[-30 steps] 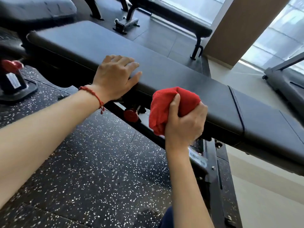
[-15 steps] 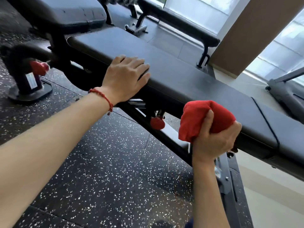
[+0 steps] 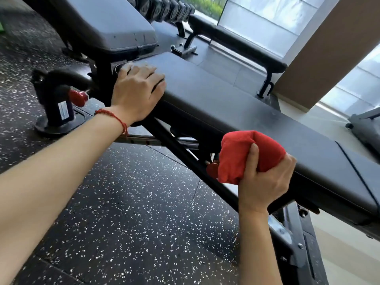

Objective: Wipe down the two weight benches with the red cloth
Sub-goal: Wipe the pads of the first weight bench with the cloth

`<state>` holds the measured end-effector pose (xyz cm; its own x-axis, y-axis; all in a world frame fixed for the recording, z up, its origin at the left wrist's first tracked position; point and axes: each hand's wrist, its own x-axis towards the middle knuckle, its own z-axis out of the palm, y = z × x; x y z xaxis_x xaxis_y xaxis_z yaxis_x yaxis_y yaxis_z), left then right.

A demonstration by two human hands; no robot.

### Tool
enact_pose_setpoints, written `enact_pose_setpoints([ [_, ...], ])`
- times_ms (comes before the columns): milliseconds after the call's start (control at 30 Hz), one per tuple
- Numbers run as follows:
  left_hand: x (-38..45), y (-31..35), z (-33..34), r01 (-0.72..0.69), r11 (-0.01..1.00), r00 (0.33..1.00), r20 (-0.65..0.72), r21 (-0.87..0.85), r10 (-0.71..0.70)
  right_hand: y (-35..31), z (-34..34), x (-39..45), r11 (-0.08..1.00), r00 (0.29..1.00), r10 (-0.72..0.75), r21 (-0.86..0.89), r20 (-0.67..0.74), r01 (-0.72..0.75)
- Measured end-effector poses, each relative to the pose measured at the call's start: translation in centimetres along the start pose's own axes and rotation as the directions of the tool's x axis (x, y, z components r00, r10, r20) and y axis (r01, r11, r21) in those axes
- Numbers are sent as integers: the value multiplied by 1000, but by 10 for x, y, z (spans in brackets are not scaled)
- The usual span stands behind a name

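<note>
A long black padded weight bench (image 3: 236, 108) runs from upper left to lower right. My left hand (image 3: 136, 95) rests on its near edge close to the left end, fingers laid over the pad. My right hand (image 3: 265, 177) grips a bunched red cloth (image 3: 240, 155) and holds it against the bench's near side edge, further right. A second black flat bench (image 3: 234, 43) stands behind, near the window.
A grey inclined pad (image 3: 111, 25) rises at upper left above a black post with a red knob (image 3: 77, 97). Dumbbells (image 3: 164, 7) line the back. A tan pillar (image 3: 333, 48) stands at right. Speckled rubber floor (image 3: 123, 202) lies below.
My right hand has slid the red cloth rightward along the bench's near edge. My left hand now sits closer to the bench's left end. The view has shifted toward that end.
</note>
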<state>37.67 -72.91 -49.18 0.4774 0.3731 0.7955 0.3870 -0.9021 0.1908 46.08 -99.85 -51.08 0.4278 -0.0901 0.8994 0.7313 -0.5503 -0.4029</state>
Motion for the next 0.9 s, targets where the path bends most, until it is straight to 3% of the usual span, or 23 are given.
enact_pose_setpoints([
  [233,-3,-14,-1,-52,998,997,-54,-22,51,-25,17,-7,991,990,123,67,-75,-118],
  [433,-3,-17,0,-96,995,990,-107,9,97,-70,53,-16,992,997,-69,98,-44,73],
  [600,-4,-20,0,-123,992,985,-117,12,123,-62,51,-18,989,991,-131,64,-17,131],
  [900,-4,-25,4,-137,990,982,-136,-44,130,-52,42,-21,999,996,0,34,-93,3],
])
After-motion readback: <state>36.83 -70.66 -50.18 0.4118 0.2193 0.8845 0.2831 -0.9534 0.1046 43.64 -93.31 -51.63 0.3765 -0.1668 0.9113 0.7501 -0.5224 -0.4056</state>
